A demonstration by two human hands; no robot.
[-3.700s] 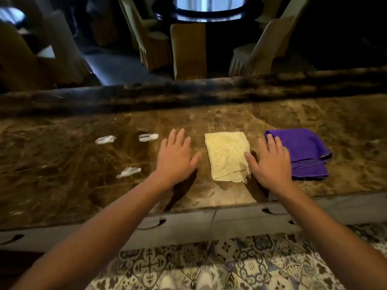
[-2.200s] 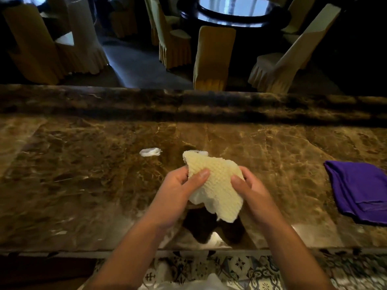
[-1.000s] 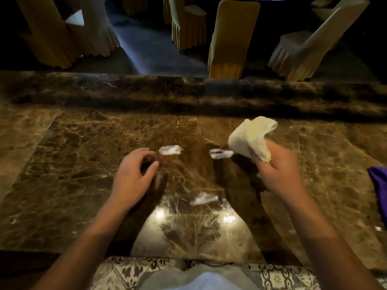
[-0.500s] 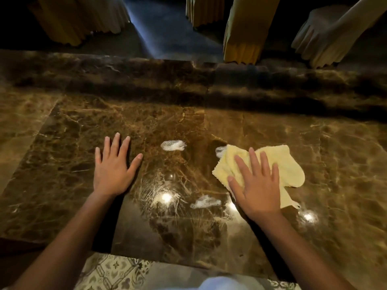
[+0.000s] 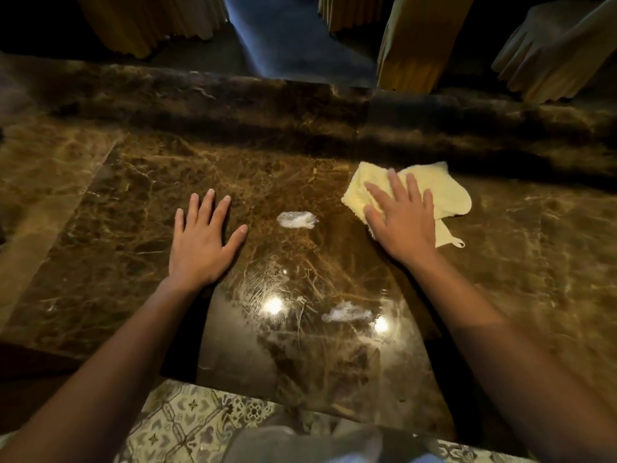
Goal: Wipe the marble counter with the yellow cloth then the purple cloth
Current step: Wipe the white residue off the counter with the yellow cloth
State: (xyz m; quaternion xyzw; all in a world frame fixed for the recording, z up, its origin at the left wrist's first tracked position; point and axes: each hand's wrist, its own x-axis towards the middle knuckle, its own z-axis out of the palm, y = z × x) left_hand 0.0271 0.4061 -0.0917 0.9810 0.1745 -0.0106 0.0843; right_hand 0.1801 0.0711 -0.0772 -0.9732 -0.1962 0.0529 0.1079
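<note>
The yellow cloth (image 5: 444, 192) lies spread on the brown marble counter (image 5: 133, 202), right of centre. My right hand (image 5: 402, 222) presses flat on its left half, fingers apart, pinning it to the stone. My left hand (image 5: 202, 242) rests palm down on the bare counter to the left, holding nothing. Between the hands sits a white foam blob (image 5: 296, 219). A second foam blob (image 5: 347, 312) lies nearer to me. The purple cloth is out of view.
A raised marble ledge (image 5: 300, 108) runs along the counter's far side. Beyond it stand fabric-covered chairs (image 5: 417, 45). Patterned floor tiles (image 5: 187, 426) show below the counter's near edge. Bright light reflections sit near the closer foam.
My right hand has slid the yellow cloth away from me and rightward over the spot where a third foam blob lay; that blob no longer shows. My left hand stays flat.
</note>
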